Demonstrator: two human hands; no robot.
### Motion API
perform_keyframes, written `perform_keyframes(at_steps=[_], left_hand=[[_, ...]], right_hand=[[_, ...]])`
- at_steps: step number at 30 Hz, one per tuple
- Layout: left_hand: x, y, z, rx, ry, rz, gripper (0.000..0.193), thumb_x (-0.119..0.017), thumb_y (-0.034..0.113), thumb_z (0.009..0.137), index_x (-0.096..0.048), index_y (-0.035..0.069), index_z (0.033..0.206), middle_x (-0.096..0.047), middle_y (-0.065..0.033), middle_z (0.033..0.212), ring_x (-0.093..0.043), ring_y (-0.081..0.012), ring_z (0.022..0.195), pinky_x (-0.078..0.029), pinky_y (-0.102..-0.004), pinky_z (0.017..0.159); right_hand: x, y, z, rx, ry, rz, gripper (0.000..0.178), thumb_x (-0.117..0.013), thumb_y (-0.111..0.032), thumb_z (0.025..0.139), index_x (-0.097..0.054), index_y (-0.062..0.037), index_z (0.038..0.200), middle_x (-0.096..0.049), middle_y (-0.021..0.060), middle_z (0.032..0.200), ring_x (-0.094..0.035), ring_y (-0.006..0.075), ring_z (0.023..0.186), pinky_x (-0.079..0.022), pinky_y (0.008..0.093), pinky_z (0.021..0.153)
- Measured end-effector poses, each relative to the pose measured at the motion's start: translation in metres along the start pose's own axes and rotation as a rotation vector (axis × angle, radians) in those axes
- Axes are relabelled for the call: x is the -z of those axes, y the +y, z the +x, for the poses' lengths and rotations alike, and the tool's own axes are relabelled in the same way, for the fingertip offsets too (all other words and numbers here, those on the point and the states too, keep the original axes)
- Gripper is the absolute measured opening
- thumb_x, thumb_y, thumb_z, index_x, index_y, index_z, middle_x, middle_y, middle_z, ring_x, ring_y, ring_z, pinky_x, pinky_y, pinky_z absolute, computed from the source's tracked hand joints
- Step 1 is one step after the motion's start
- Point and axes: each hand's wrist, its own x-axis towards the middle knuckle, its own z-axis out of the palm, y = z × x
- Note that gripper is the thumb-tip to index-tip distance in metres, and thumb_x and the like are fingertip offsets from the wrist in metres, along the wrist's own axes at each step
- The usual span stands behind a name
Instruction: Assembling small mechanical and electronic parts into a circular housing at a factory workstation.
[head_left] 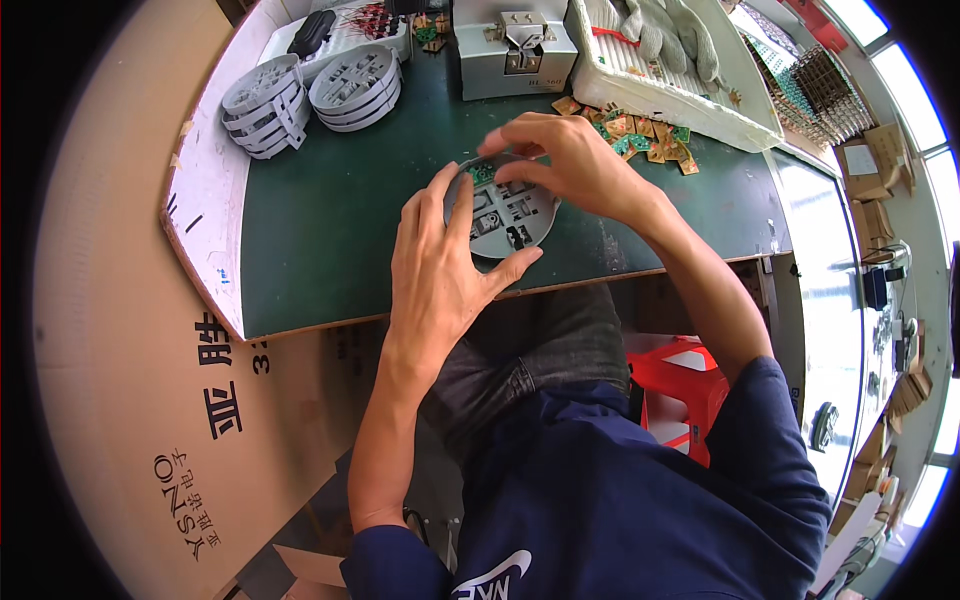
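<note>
We see a round, shallow grey case [503, 204] over the near part of the bench [330, 230], between both hands; can't tell if it lies flat or is slightly lifted. Inner side faces up: low rim, plain pale-grey plastic, a bar across the middle, rectangular cells either side. We see darker parts in several cells, a blackish patch toward the near right, and a small tab on the right rim. A green board [482, 173] sits at its far left part, half hidden by fingers.

Left hand [432, 255]: fingers stretched along the case's left rim, thumb well apart at the near rim, so we read it as steadying the case across a wide span. Right hand [585, 165]: comes over the far rim, thumb above the case just beside the board, forefinger bent and blurred; thumb and forefinger parted, and we can't tell whether they have hold of anything.

Farther out, we note two stacks of similar grey cases, left stack [265, 105] and right stack [356, 88], a silver box [515, 72] at the back, loose copper-coloured and green boards [645, 135] to the right, and a white foam tray [715, 122] with gloves [665, 38]. Below the bench: a red stool [690, 390]; left, a brown carton [110, 300].
</note>
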Motion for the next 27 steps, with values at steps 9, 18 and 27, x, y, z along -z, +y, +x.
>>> perform_keyframes(at_steps=[9,18,27], left_hand=[[-0.001,0.003,0.005,-0.043,0.028,0.062,0.091,-0.079,0.061,0.081,-0.057,-0.007,0.138,-0.051,-0.0202,0.147,-0.053,-0.0386,0.129,-0.045,-0.0494,0.108],[-0.010,0.006,0.011,-0.075,0.087,0.025,0.093,-0.075,0.066,0.082,-0.054,-0.004,0.139,-0.049,-0.0212,0.148,-0.050,-0.0390,0.132,-0.041,-0.0513,0.111],[-0.001,0.011,0.020,-0.050,-0.009,-0.014,0.096,-0.075,0.068,0.081,-0.052,-0.002,0.143,-0.045,-0.0218,0.153,-0.045,-0.0389,0.138,-0.037,-0.0509,0.115]], right_hand=[[-0.008,0.006,-0.015,0.257,0.097,-0.250,0.017,-0.072,-0.006,0.091,-0.073,-0.0020,0.108,-0.069,0.0122,0.115,-0.070,0.0317,0.099,-0.058,0.0387,0.087],[0.099,-0.018,0.090,0.257,0.423,0.170,0.101,-0.060,-0.059,0.100,-0.010,0.0025,0.163,-0.032,0.0301,0.161,-0.039,0.0357,0.149,-0.038,0.0477,0.118],[0.118,-0.065,0.099,0.198,0.341,0.689,0.070,-0.071,-0.052,0.096,-0.052,0.0064,0.131,-0.070,0.0180,0.113,-0.070,0.0229,0.099,-0.058,0.0366,0.088]])
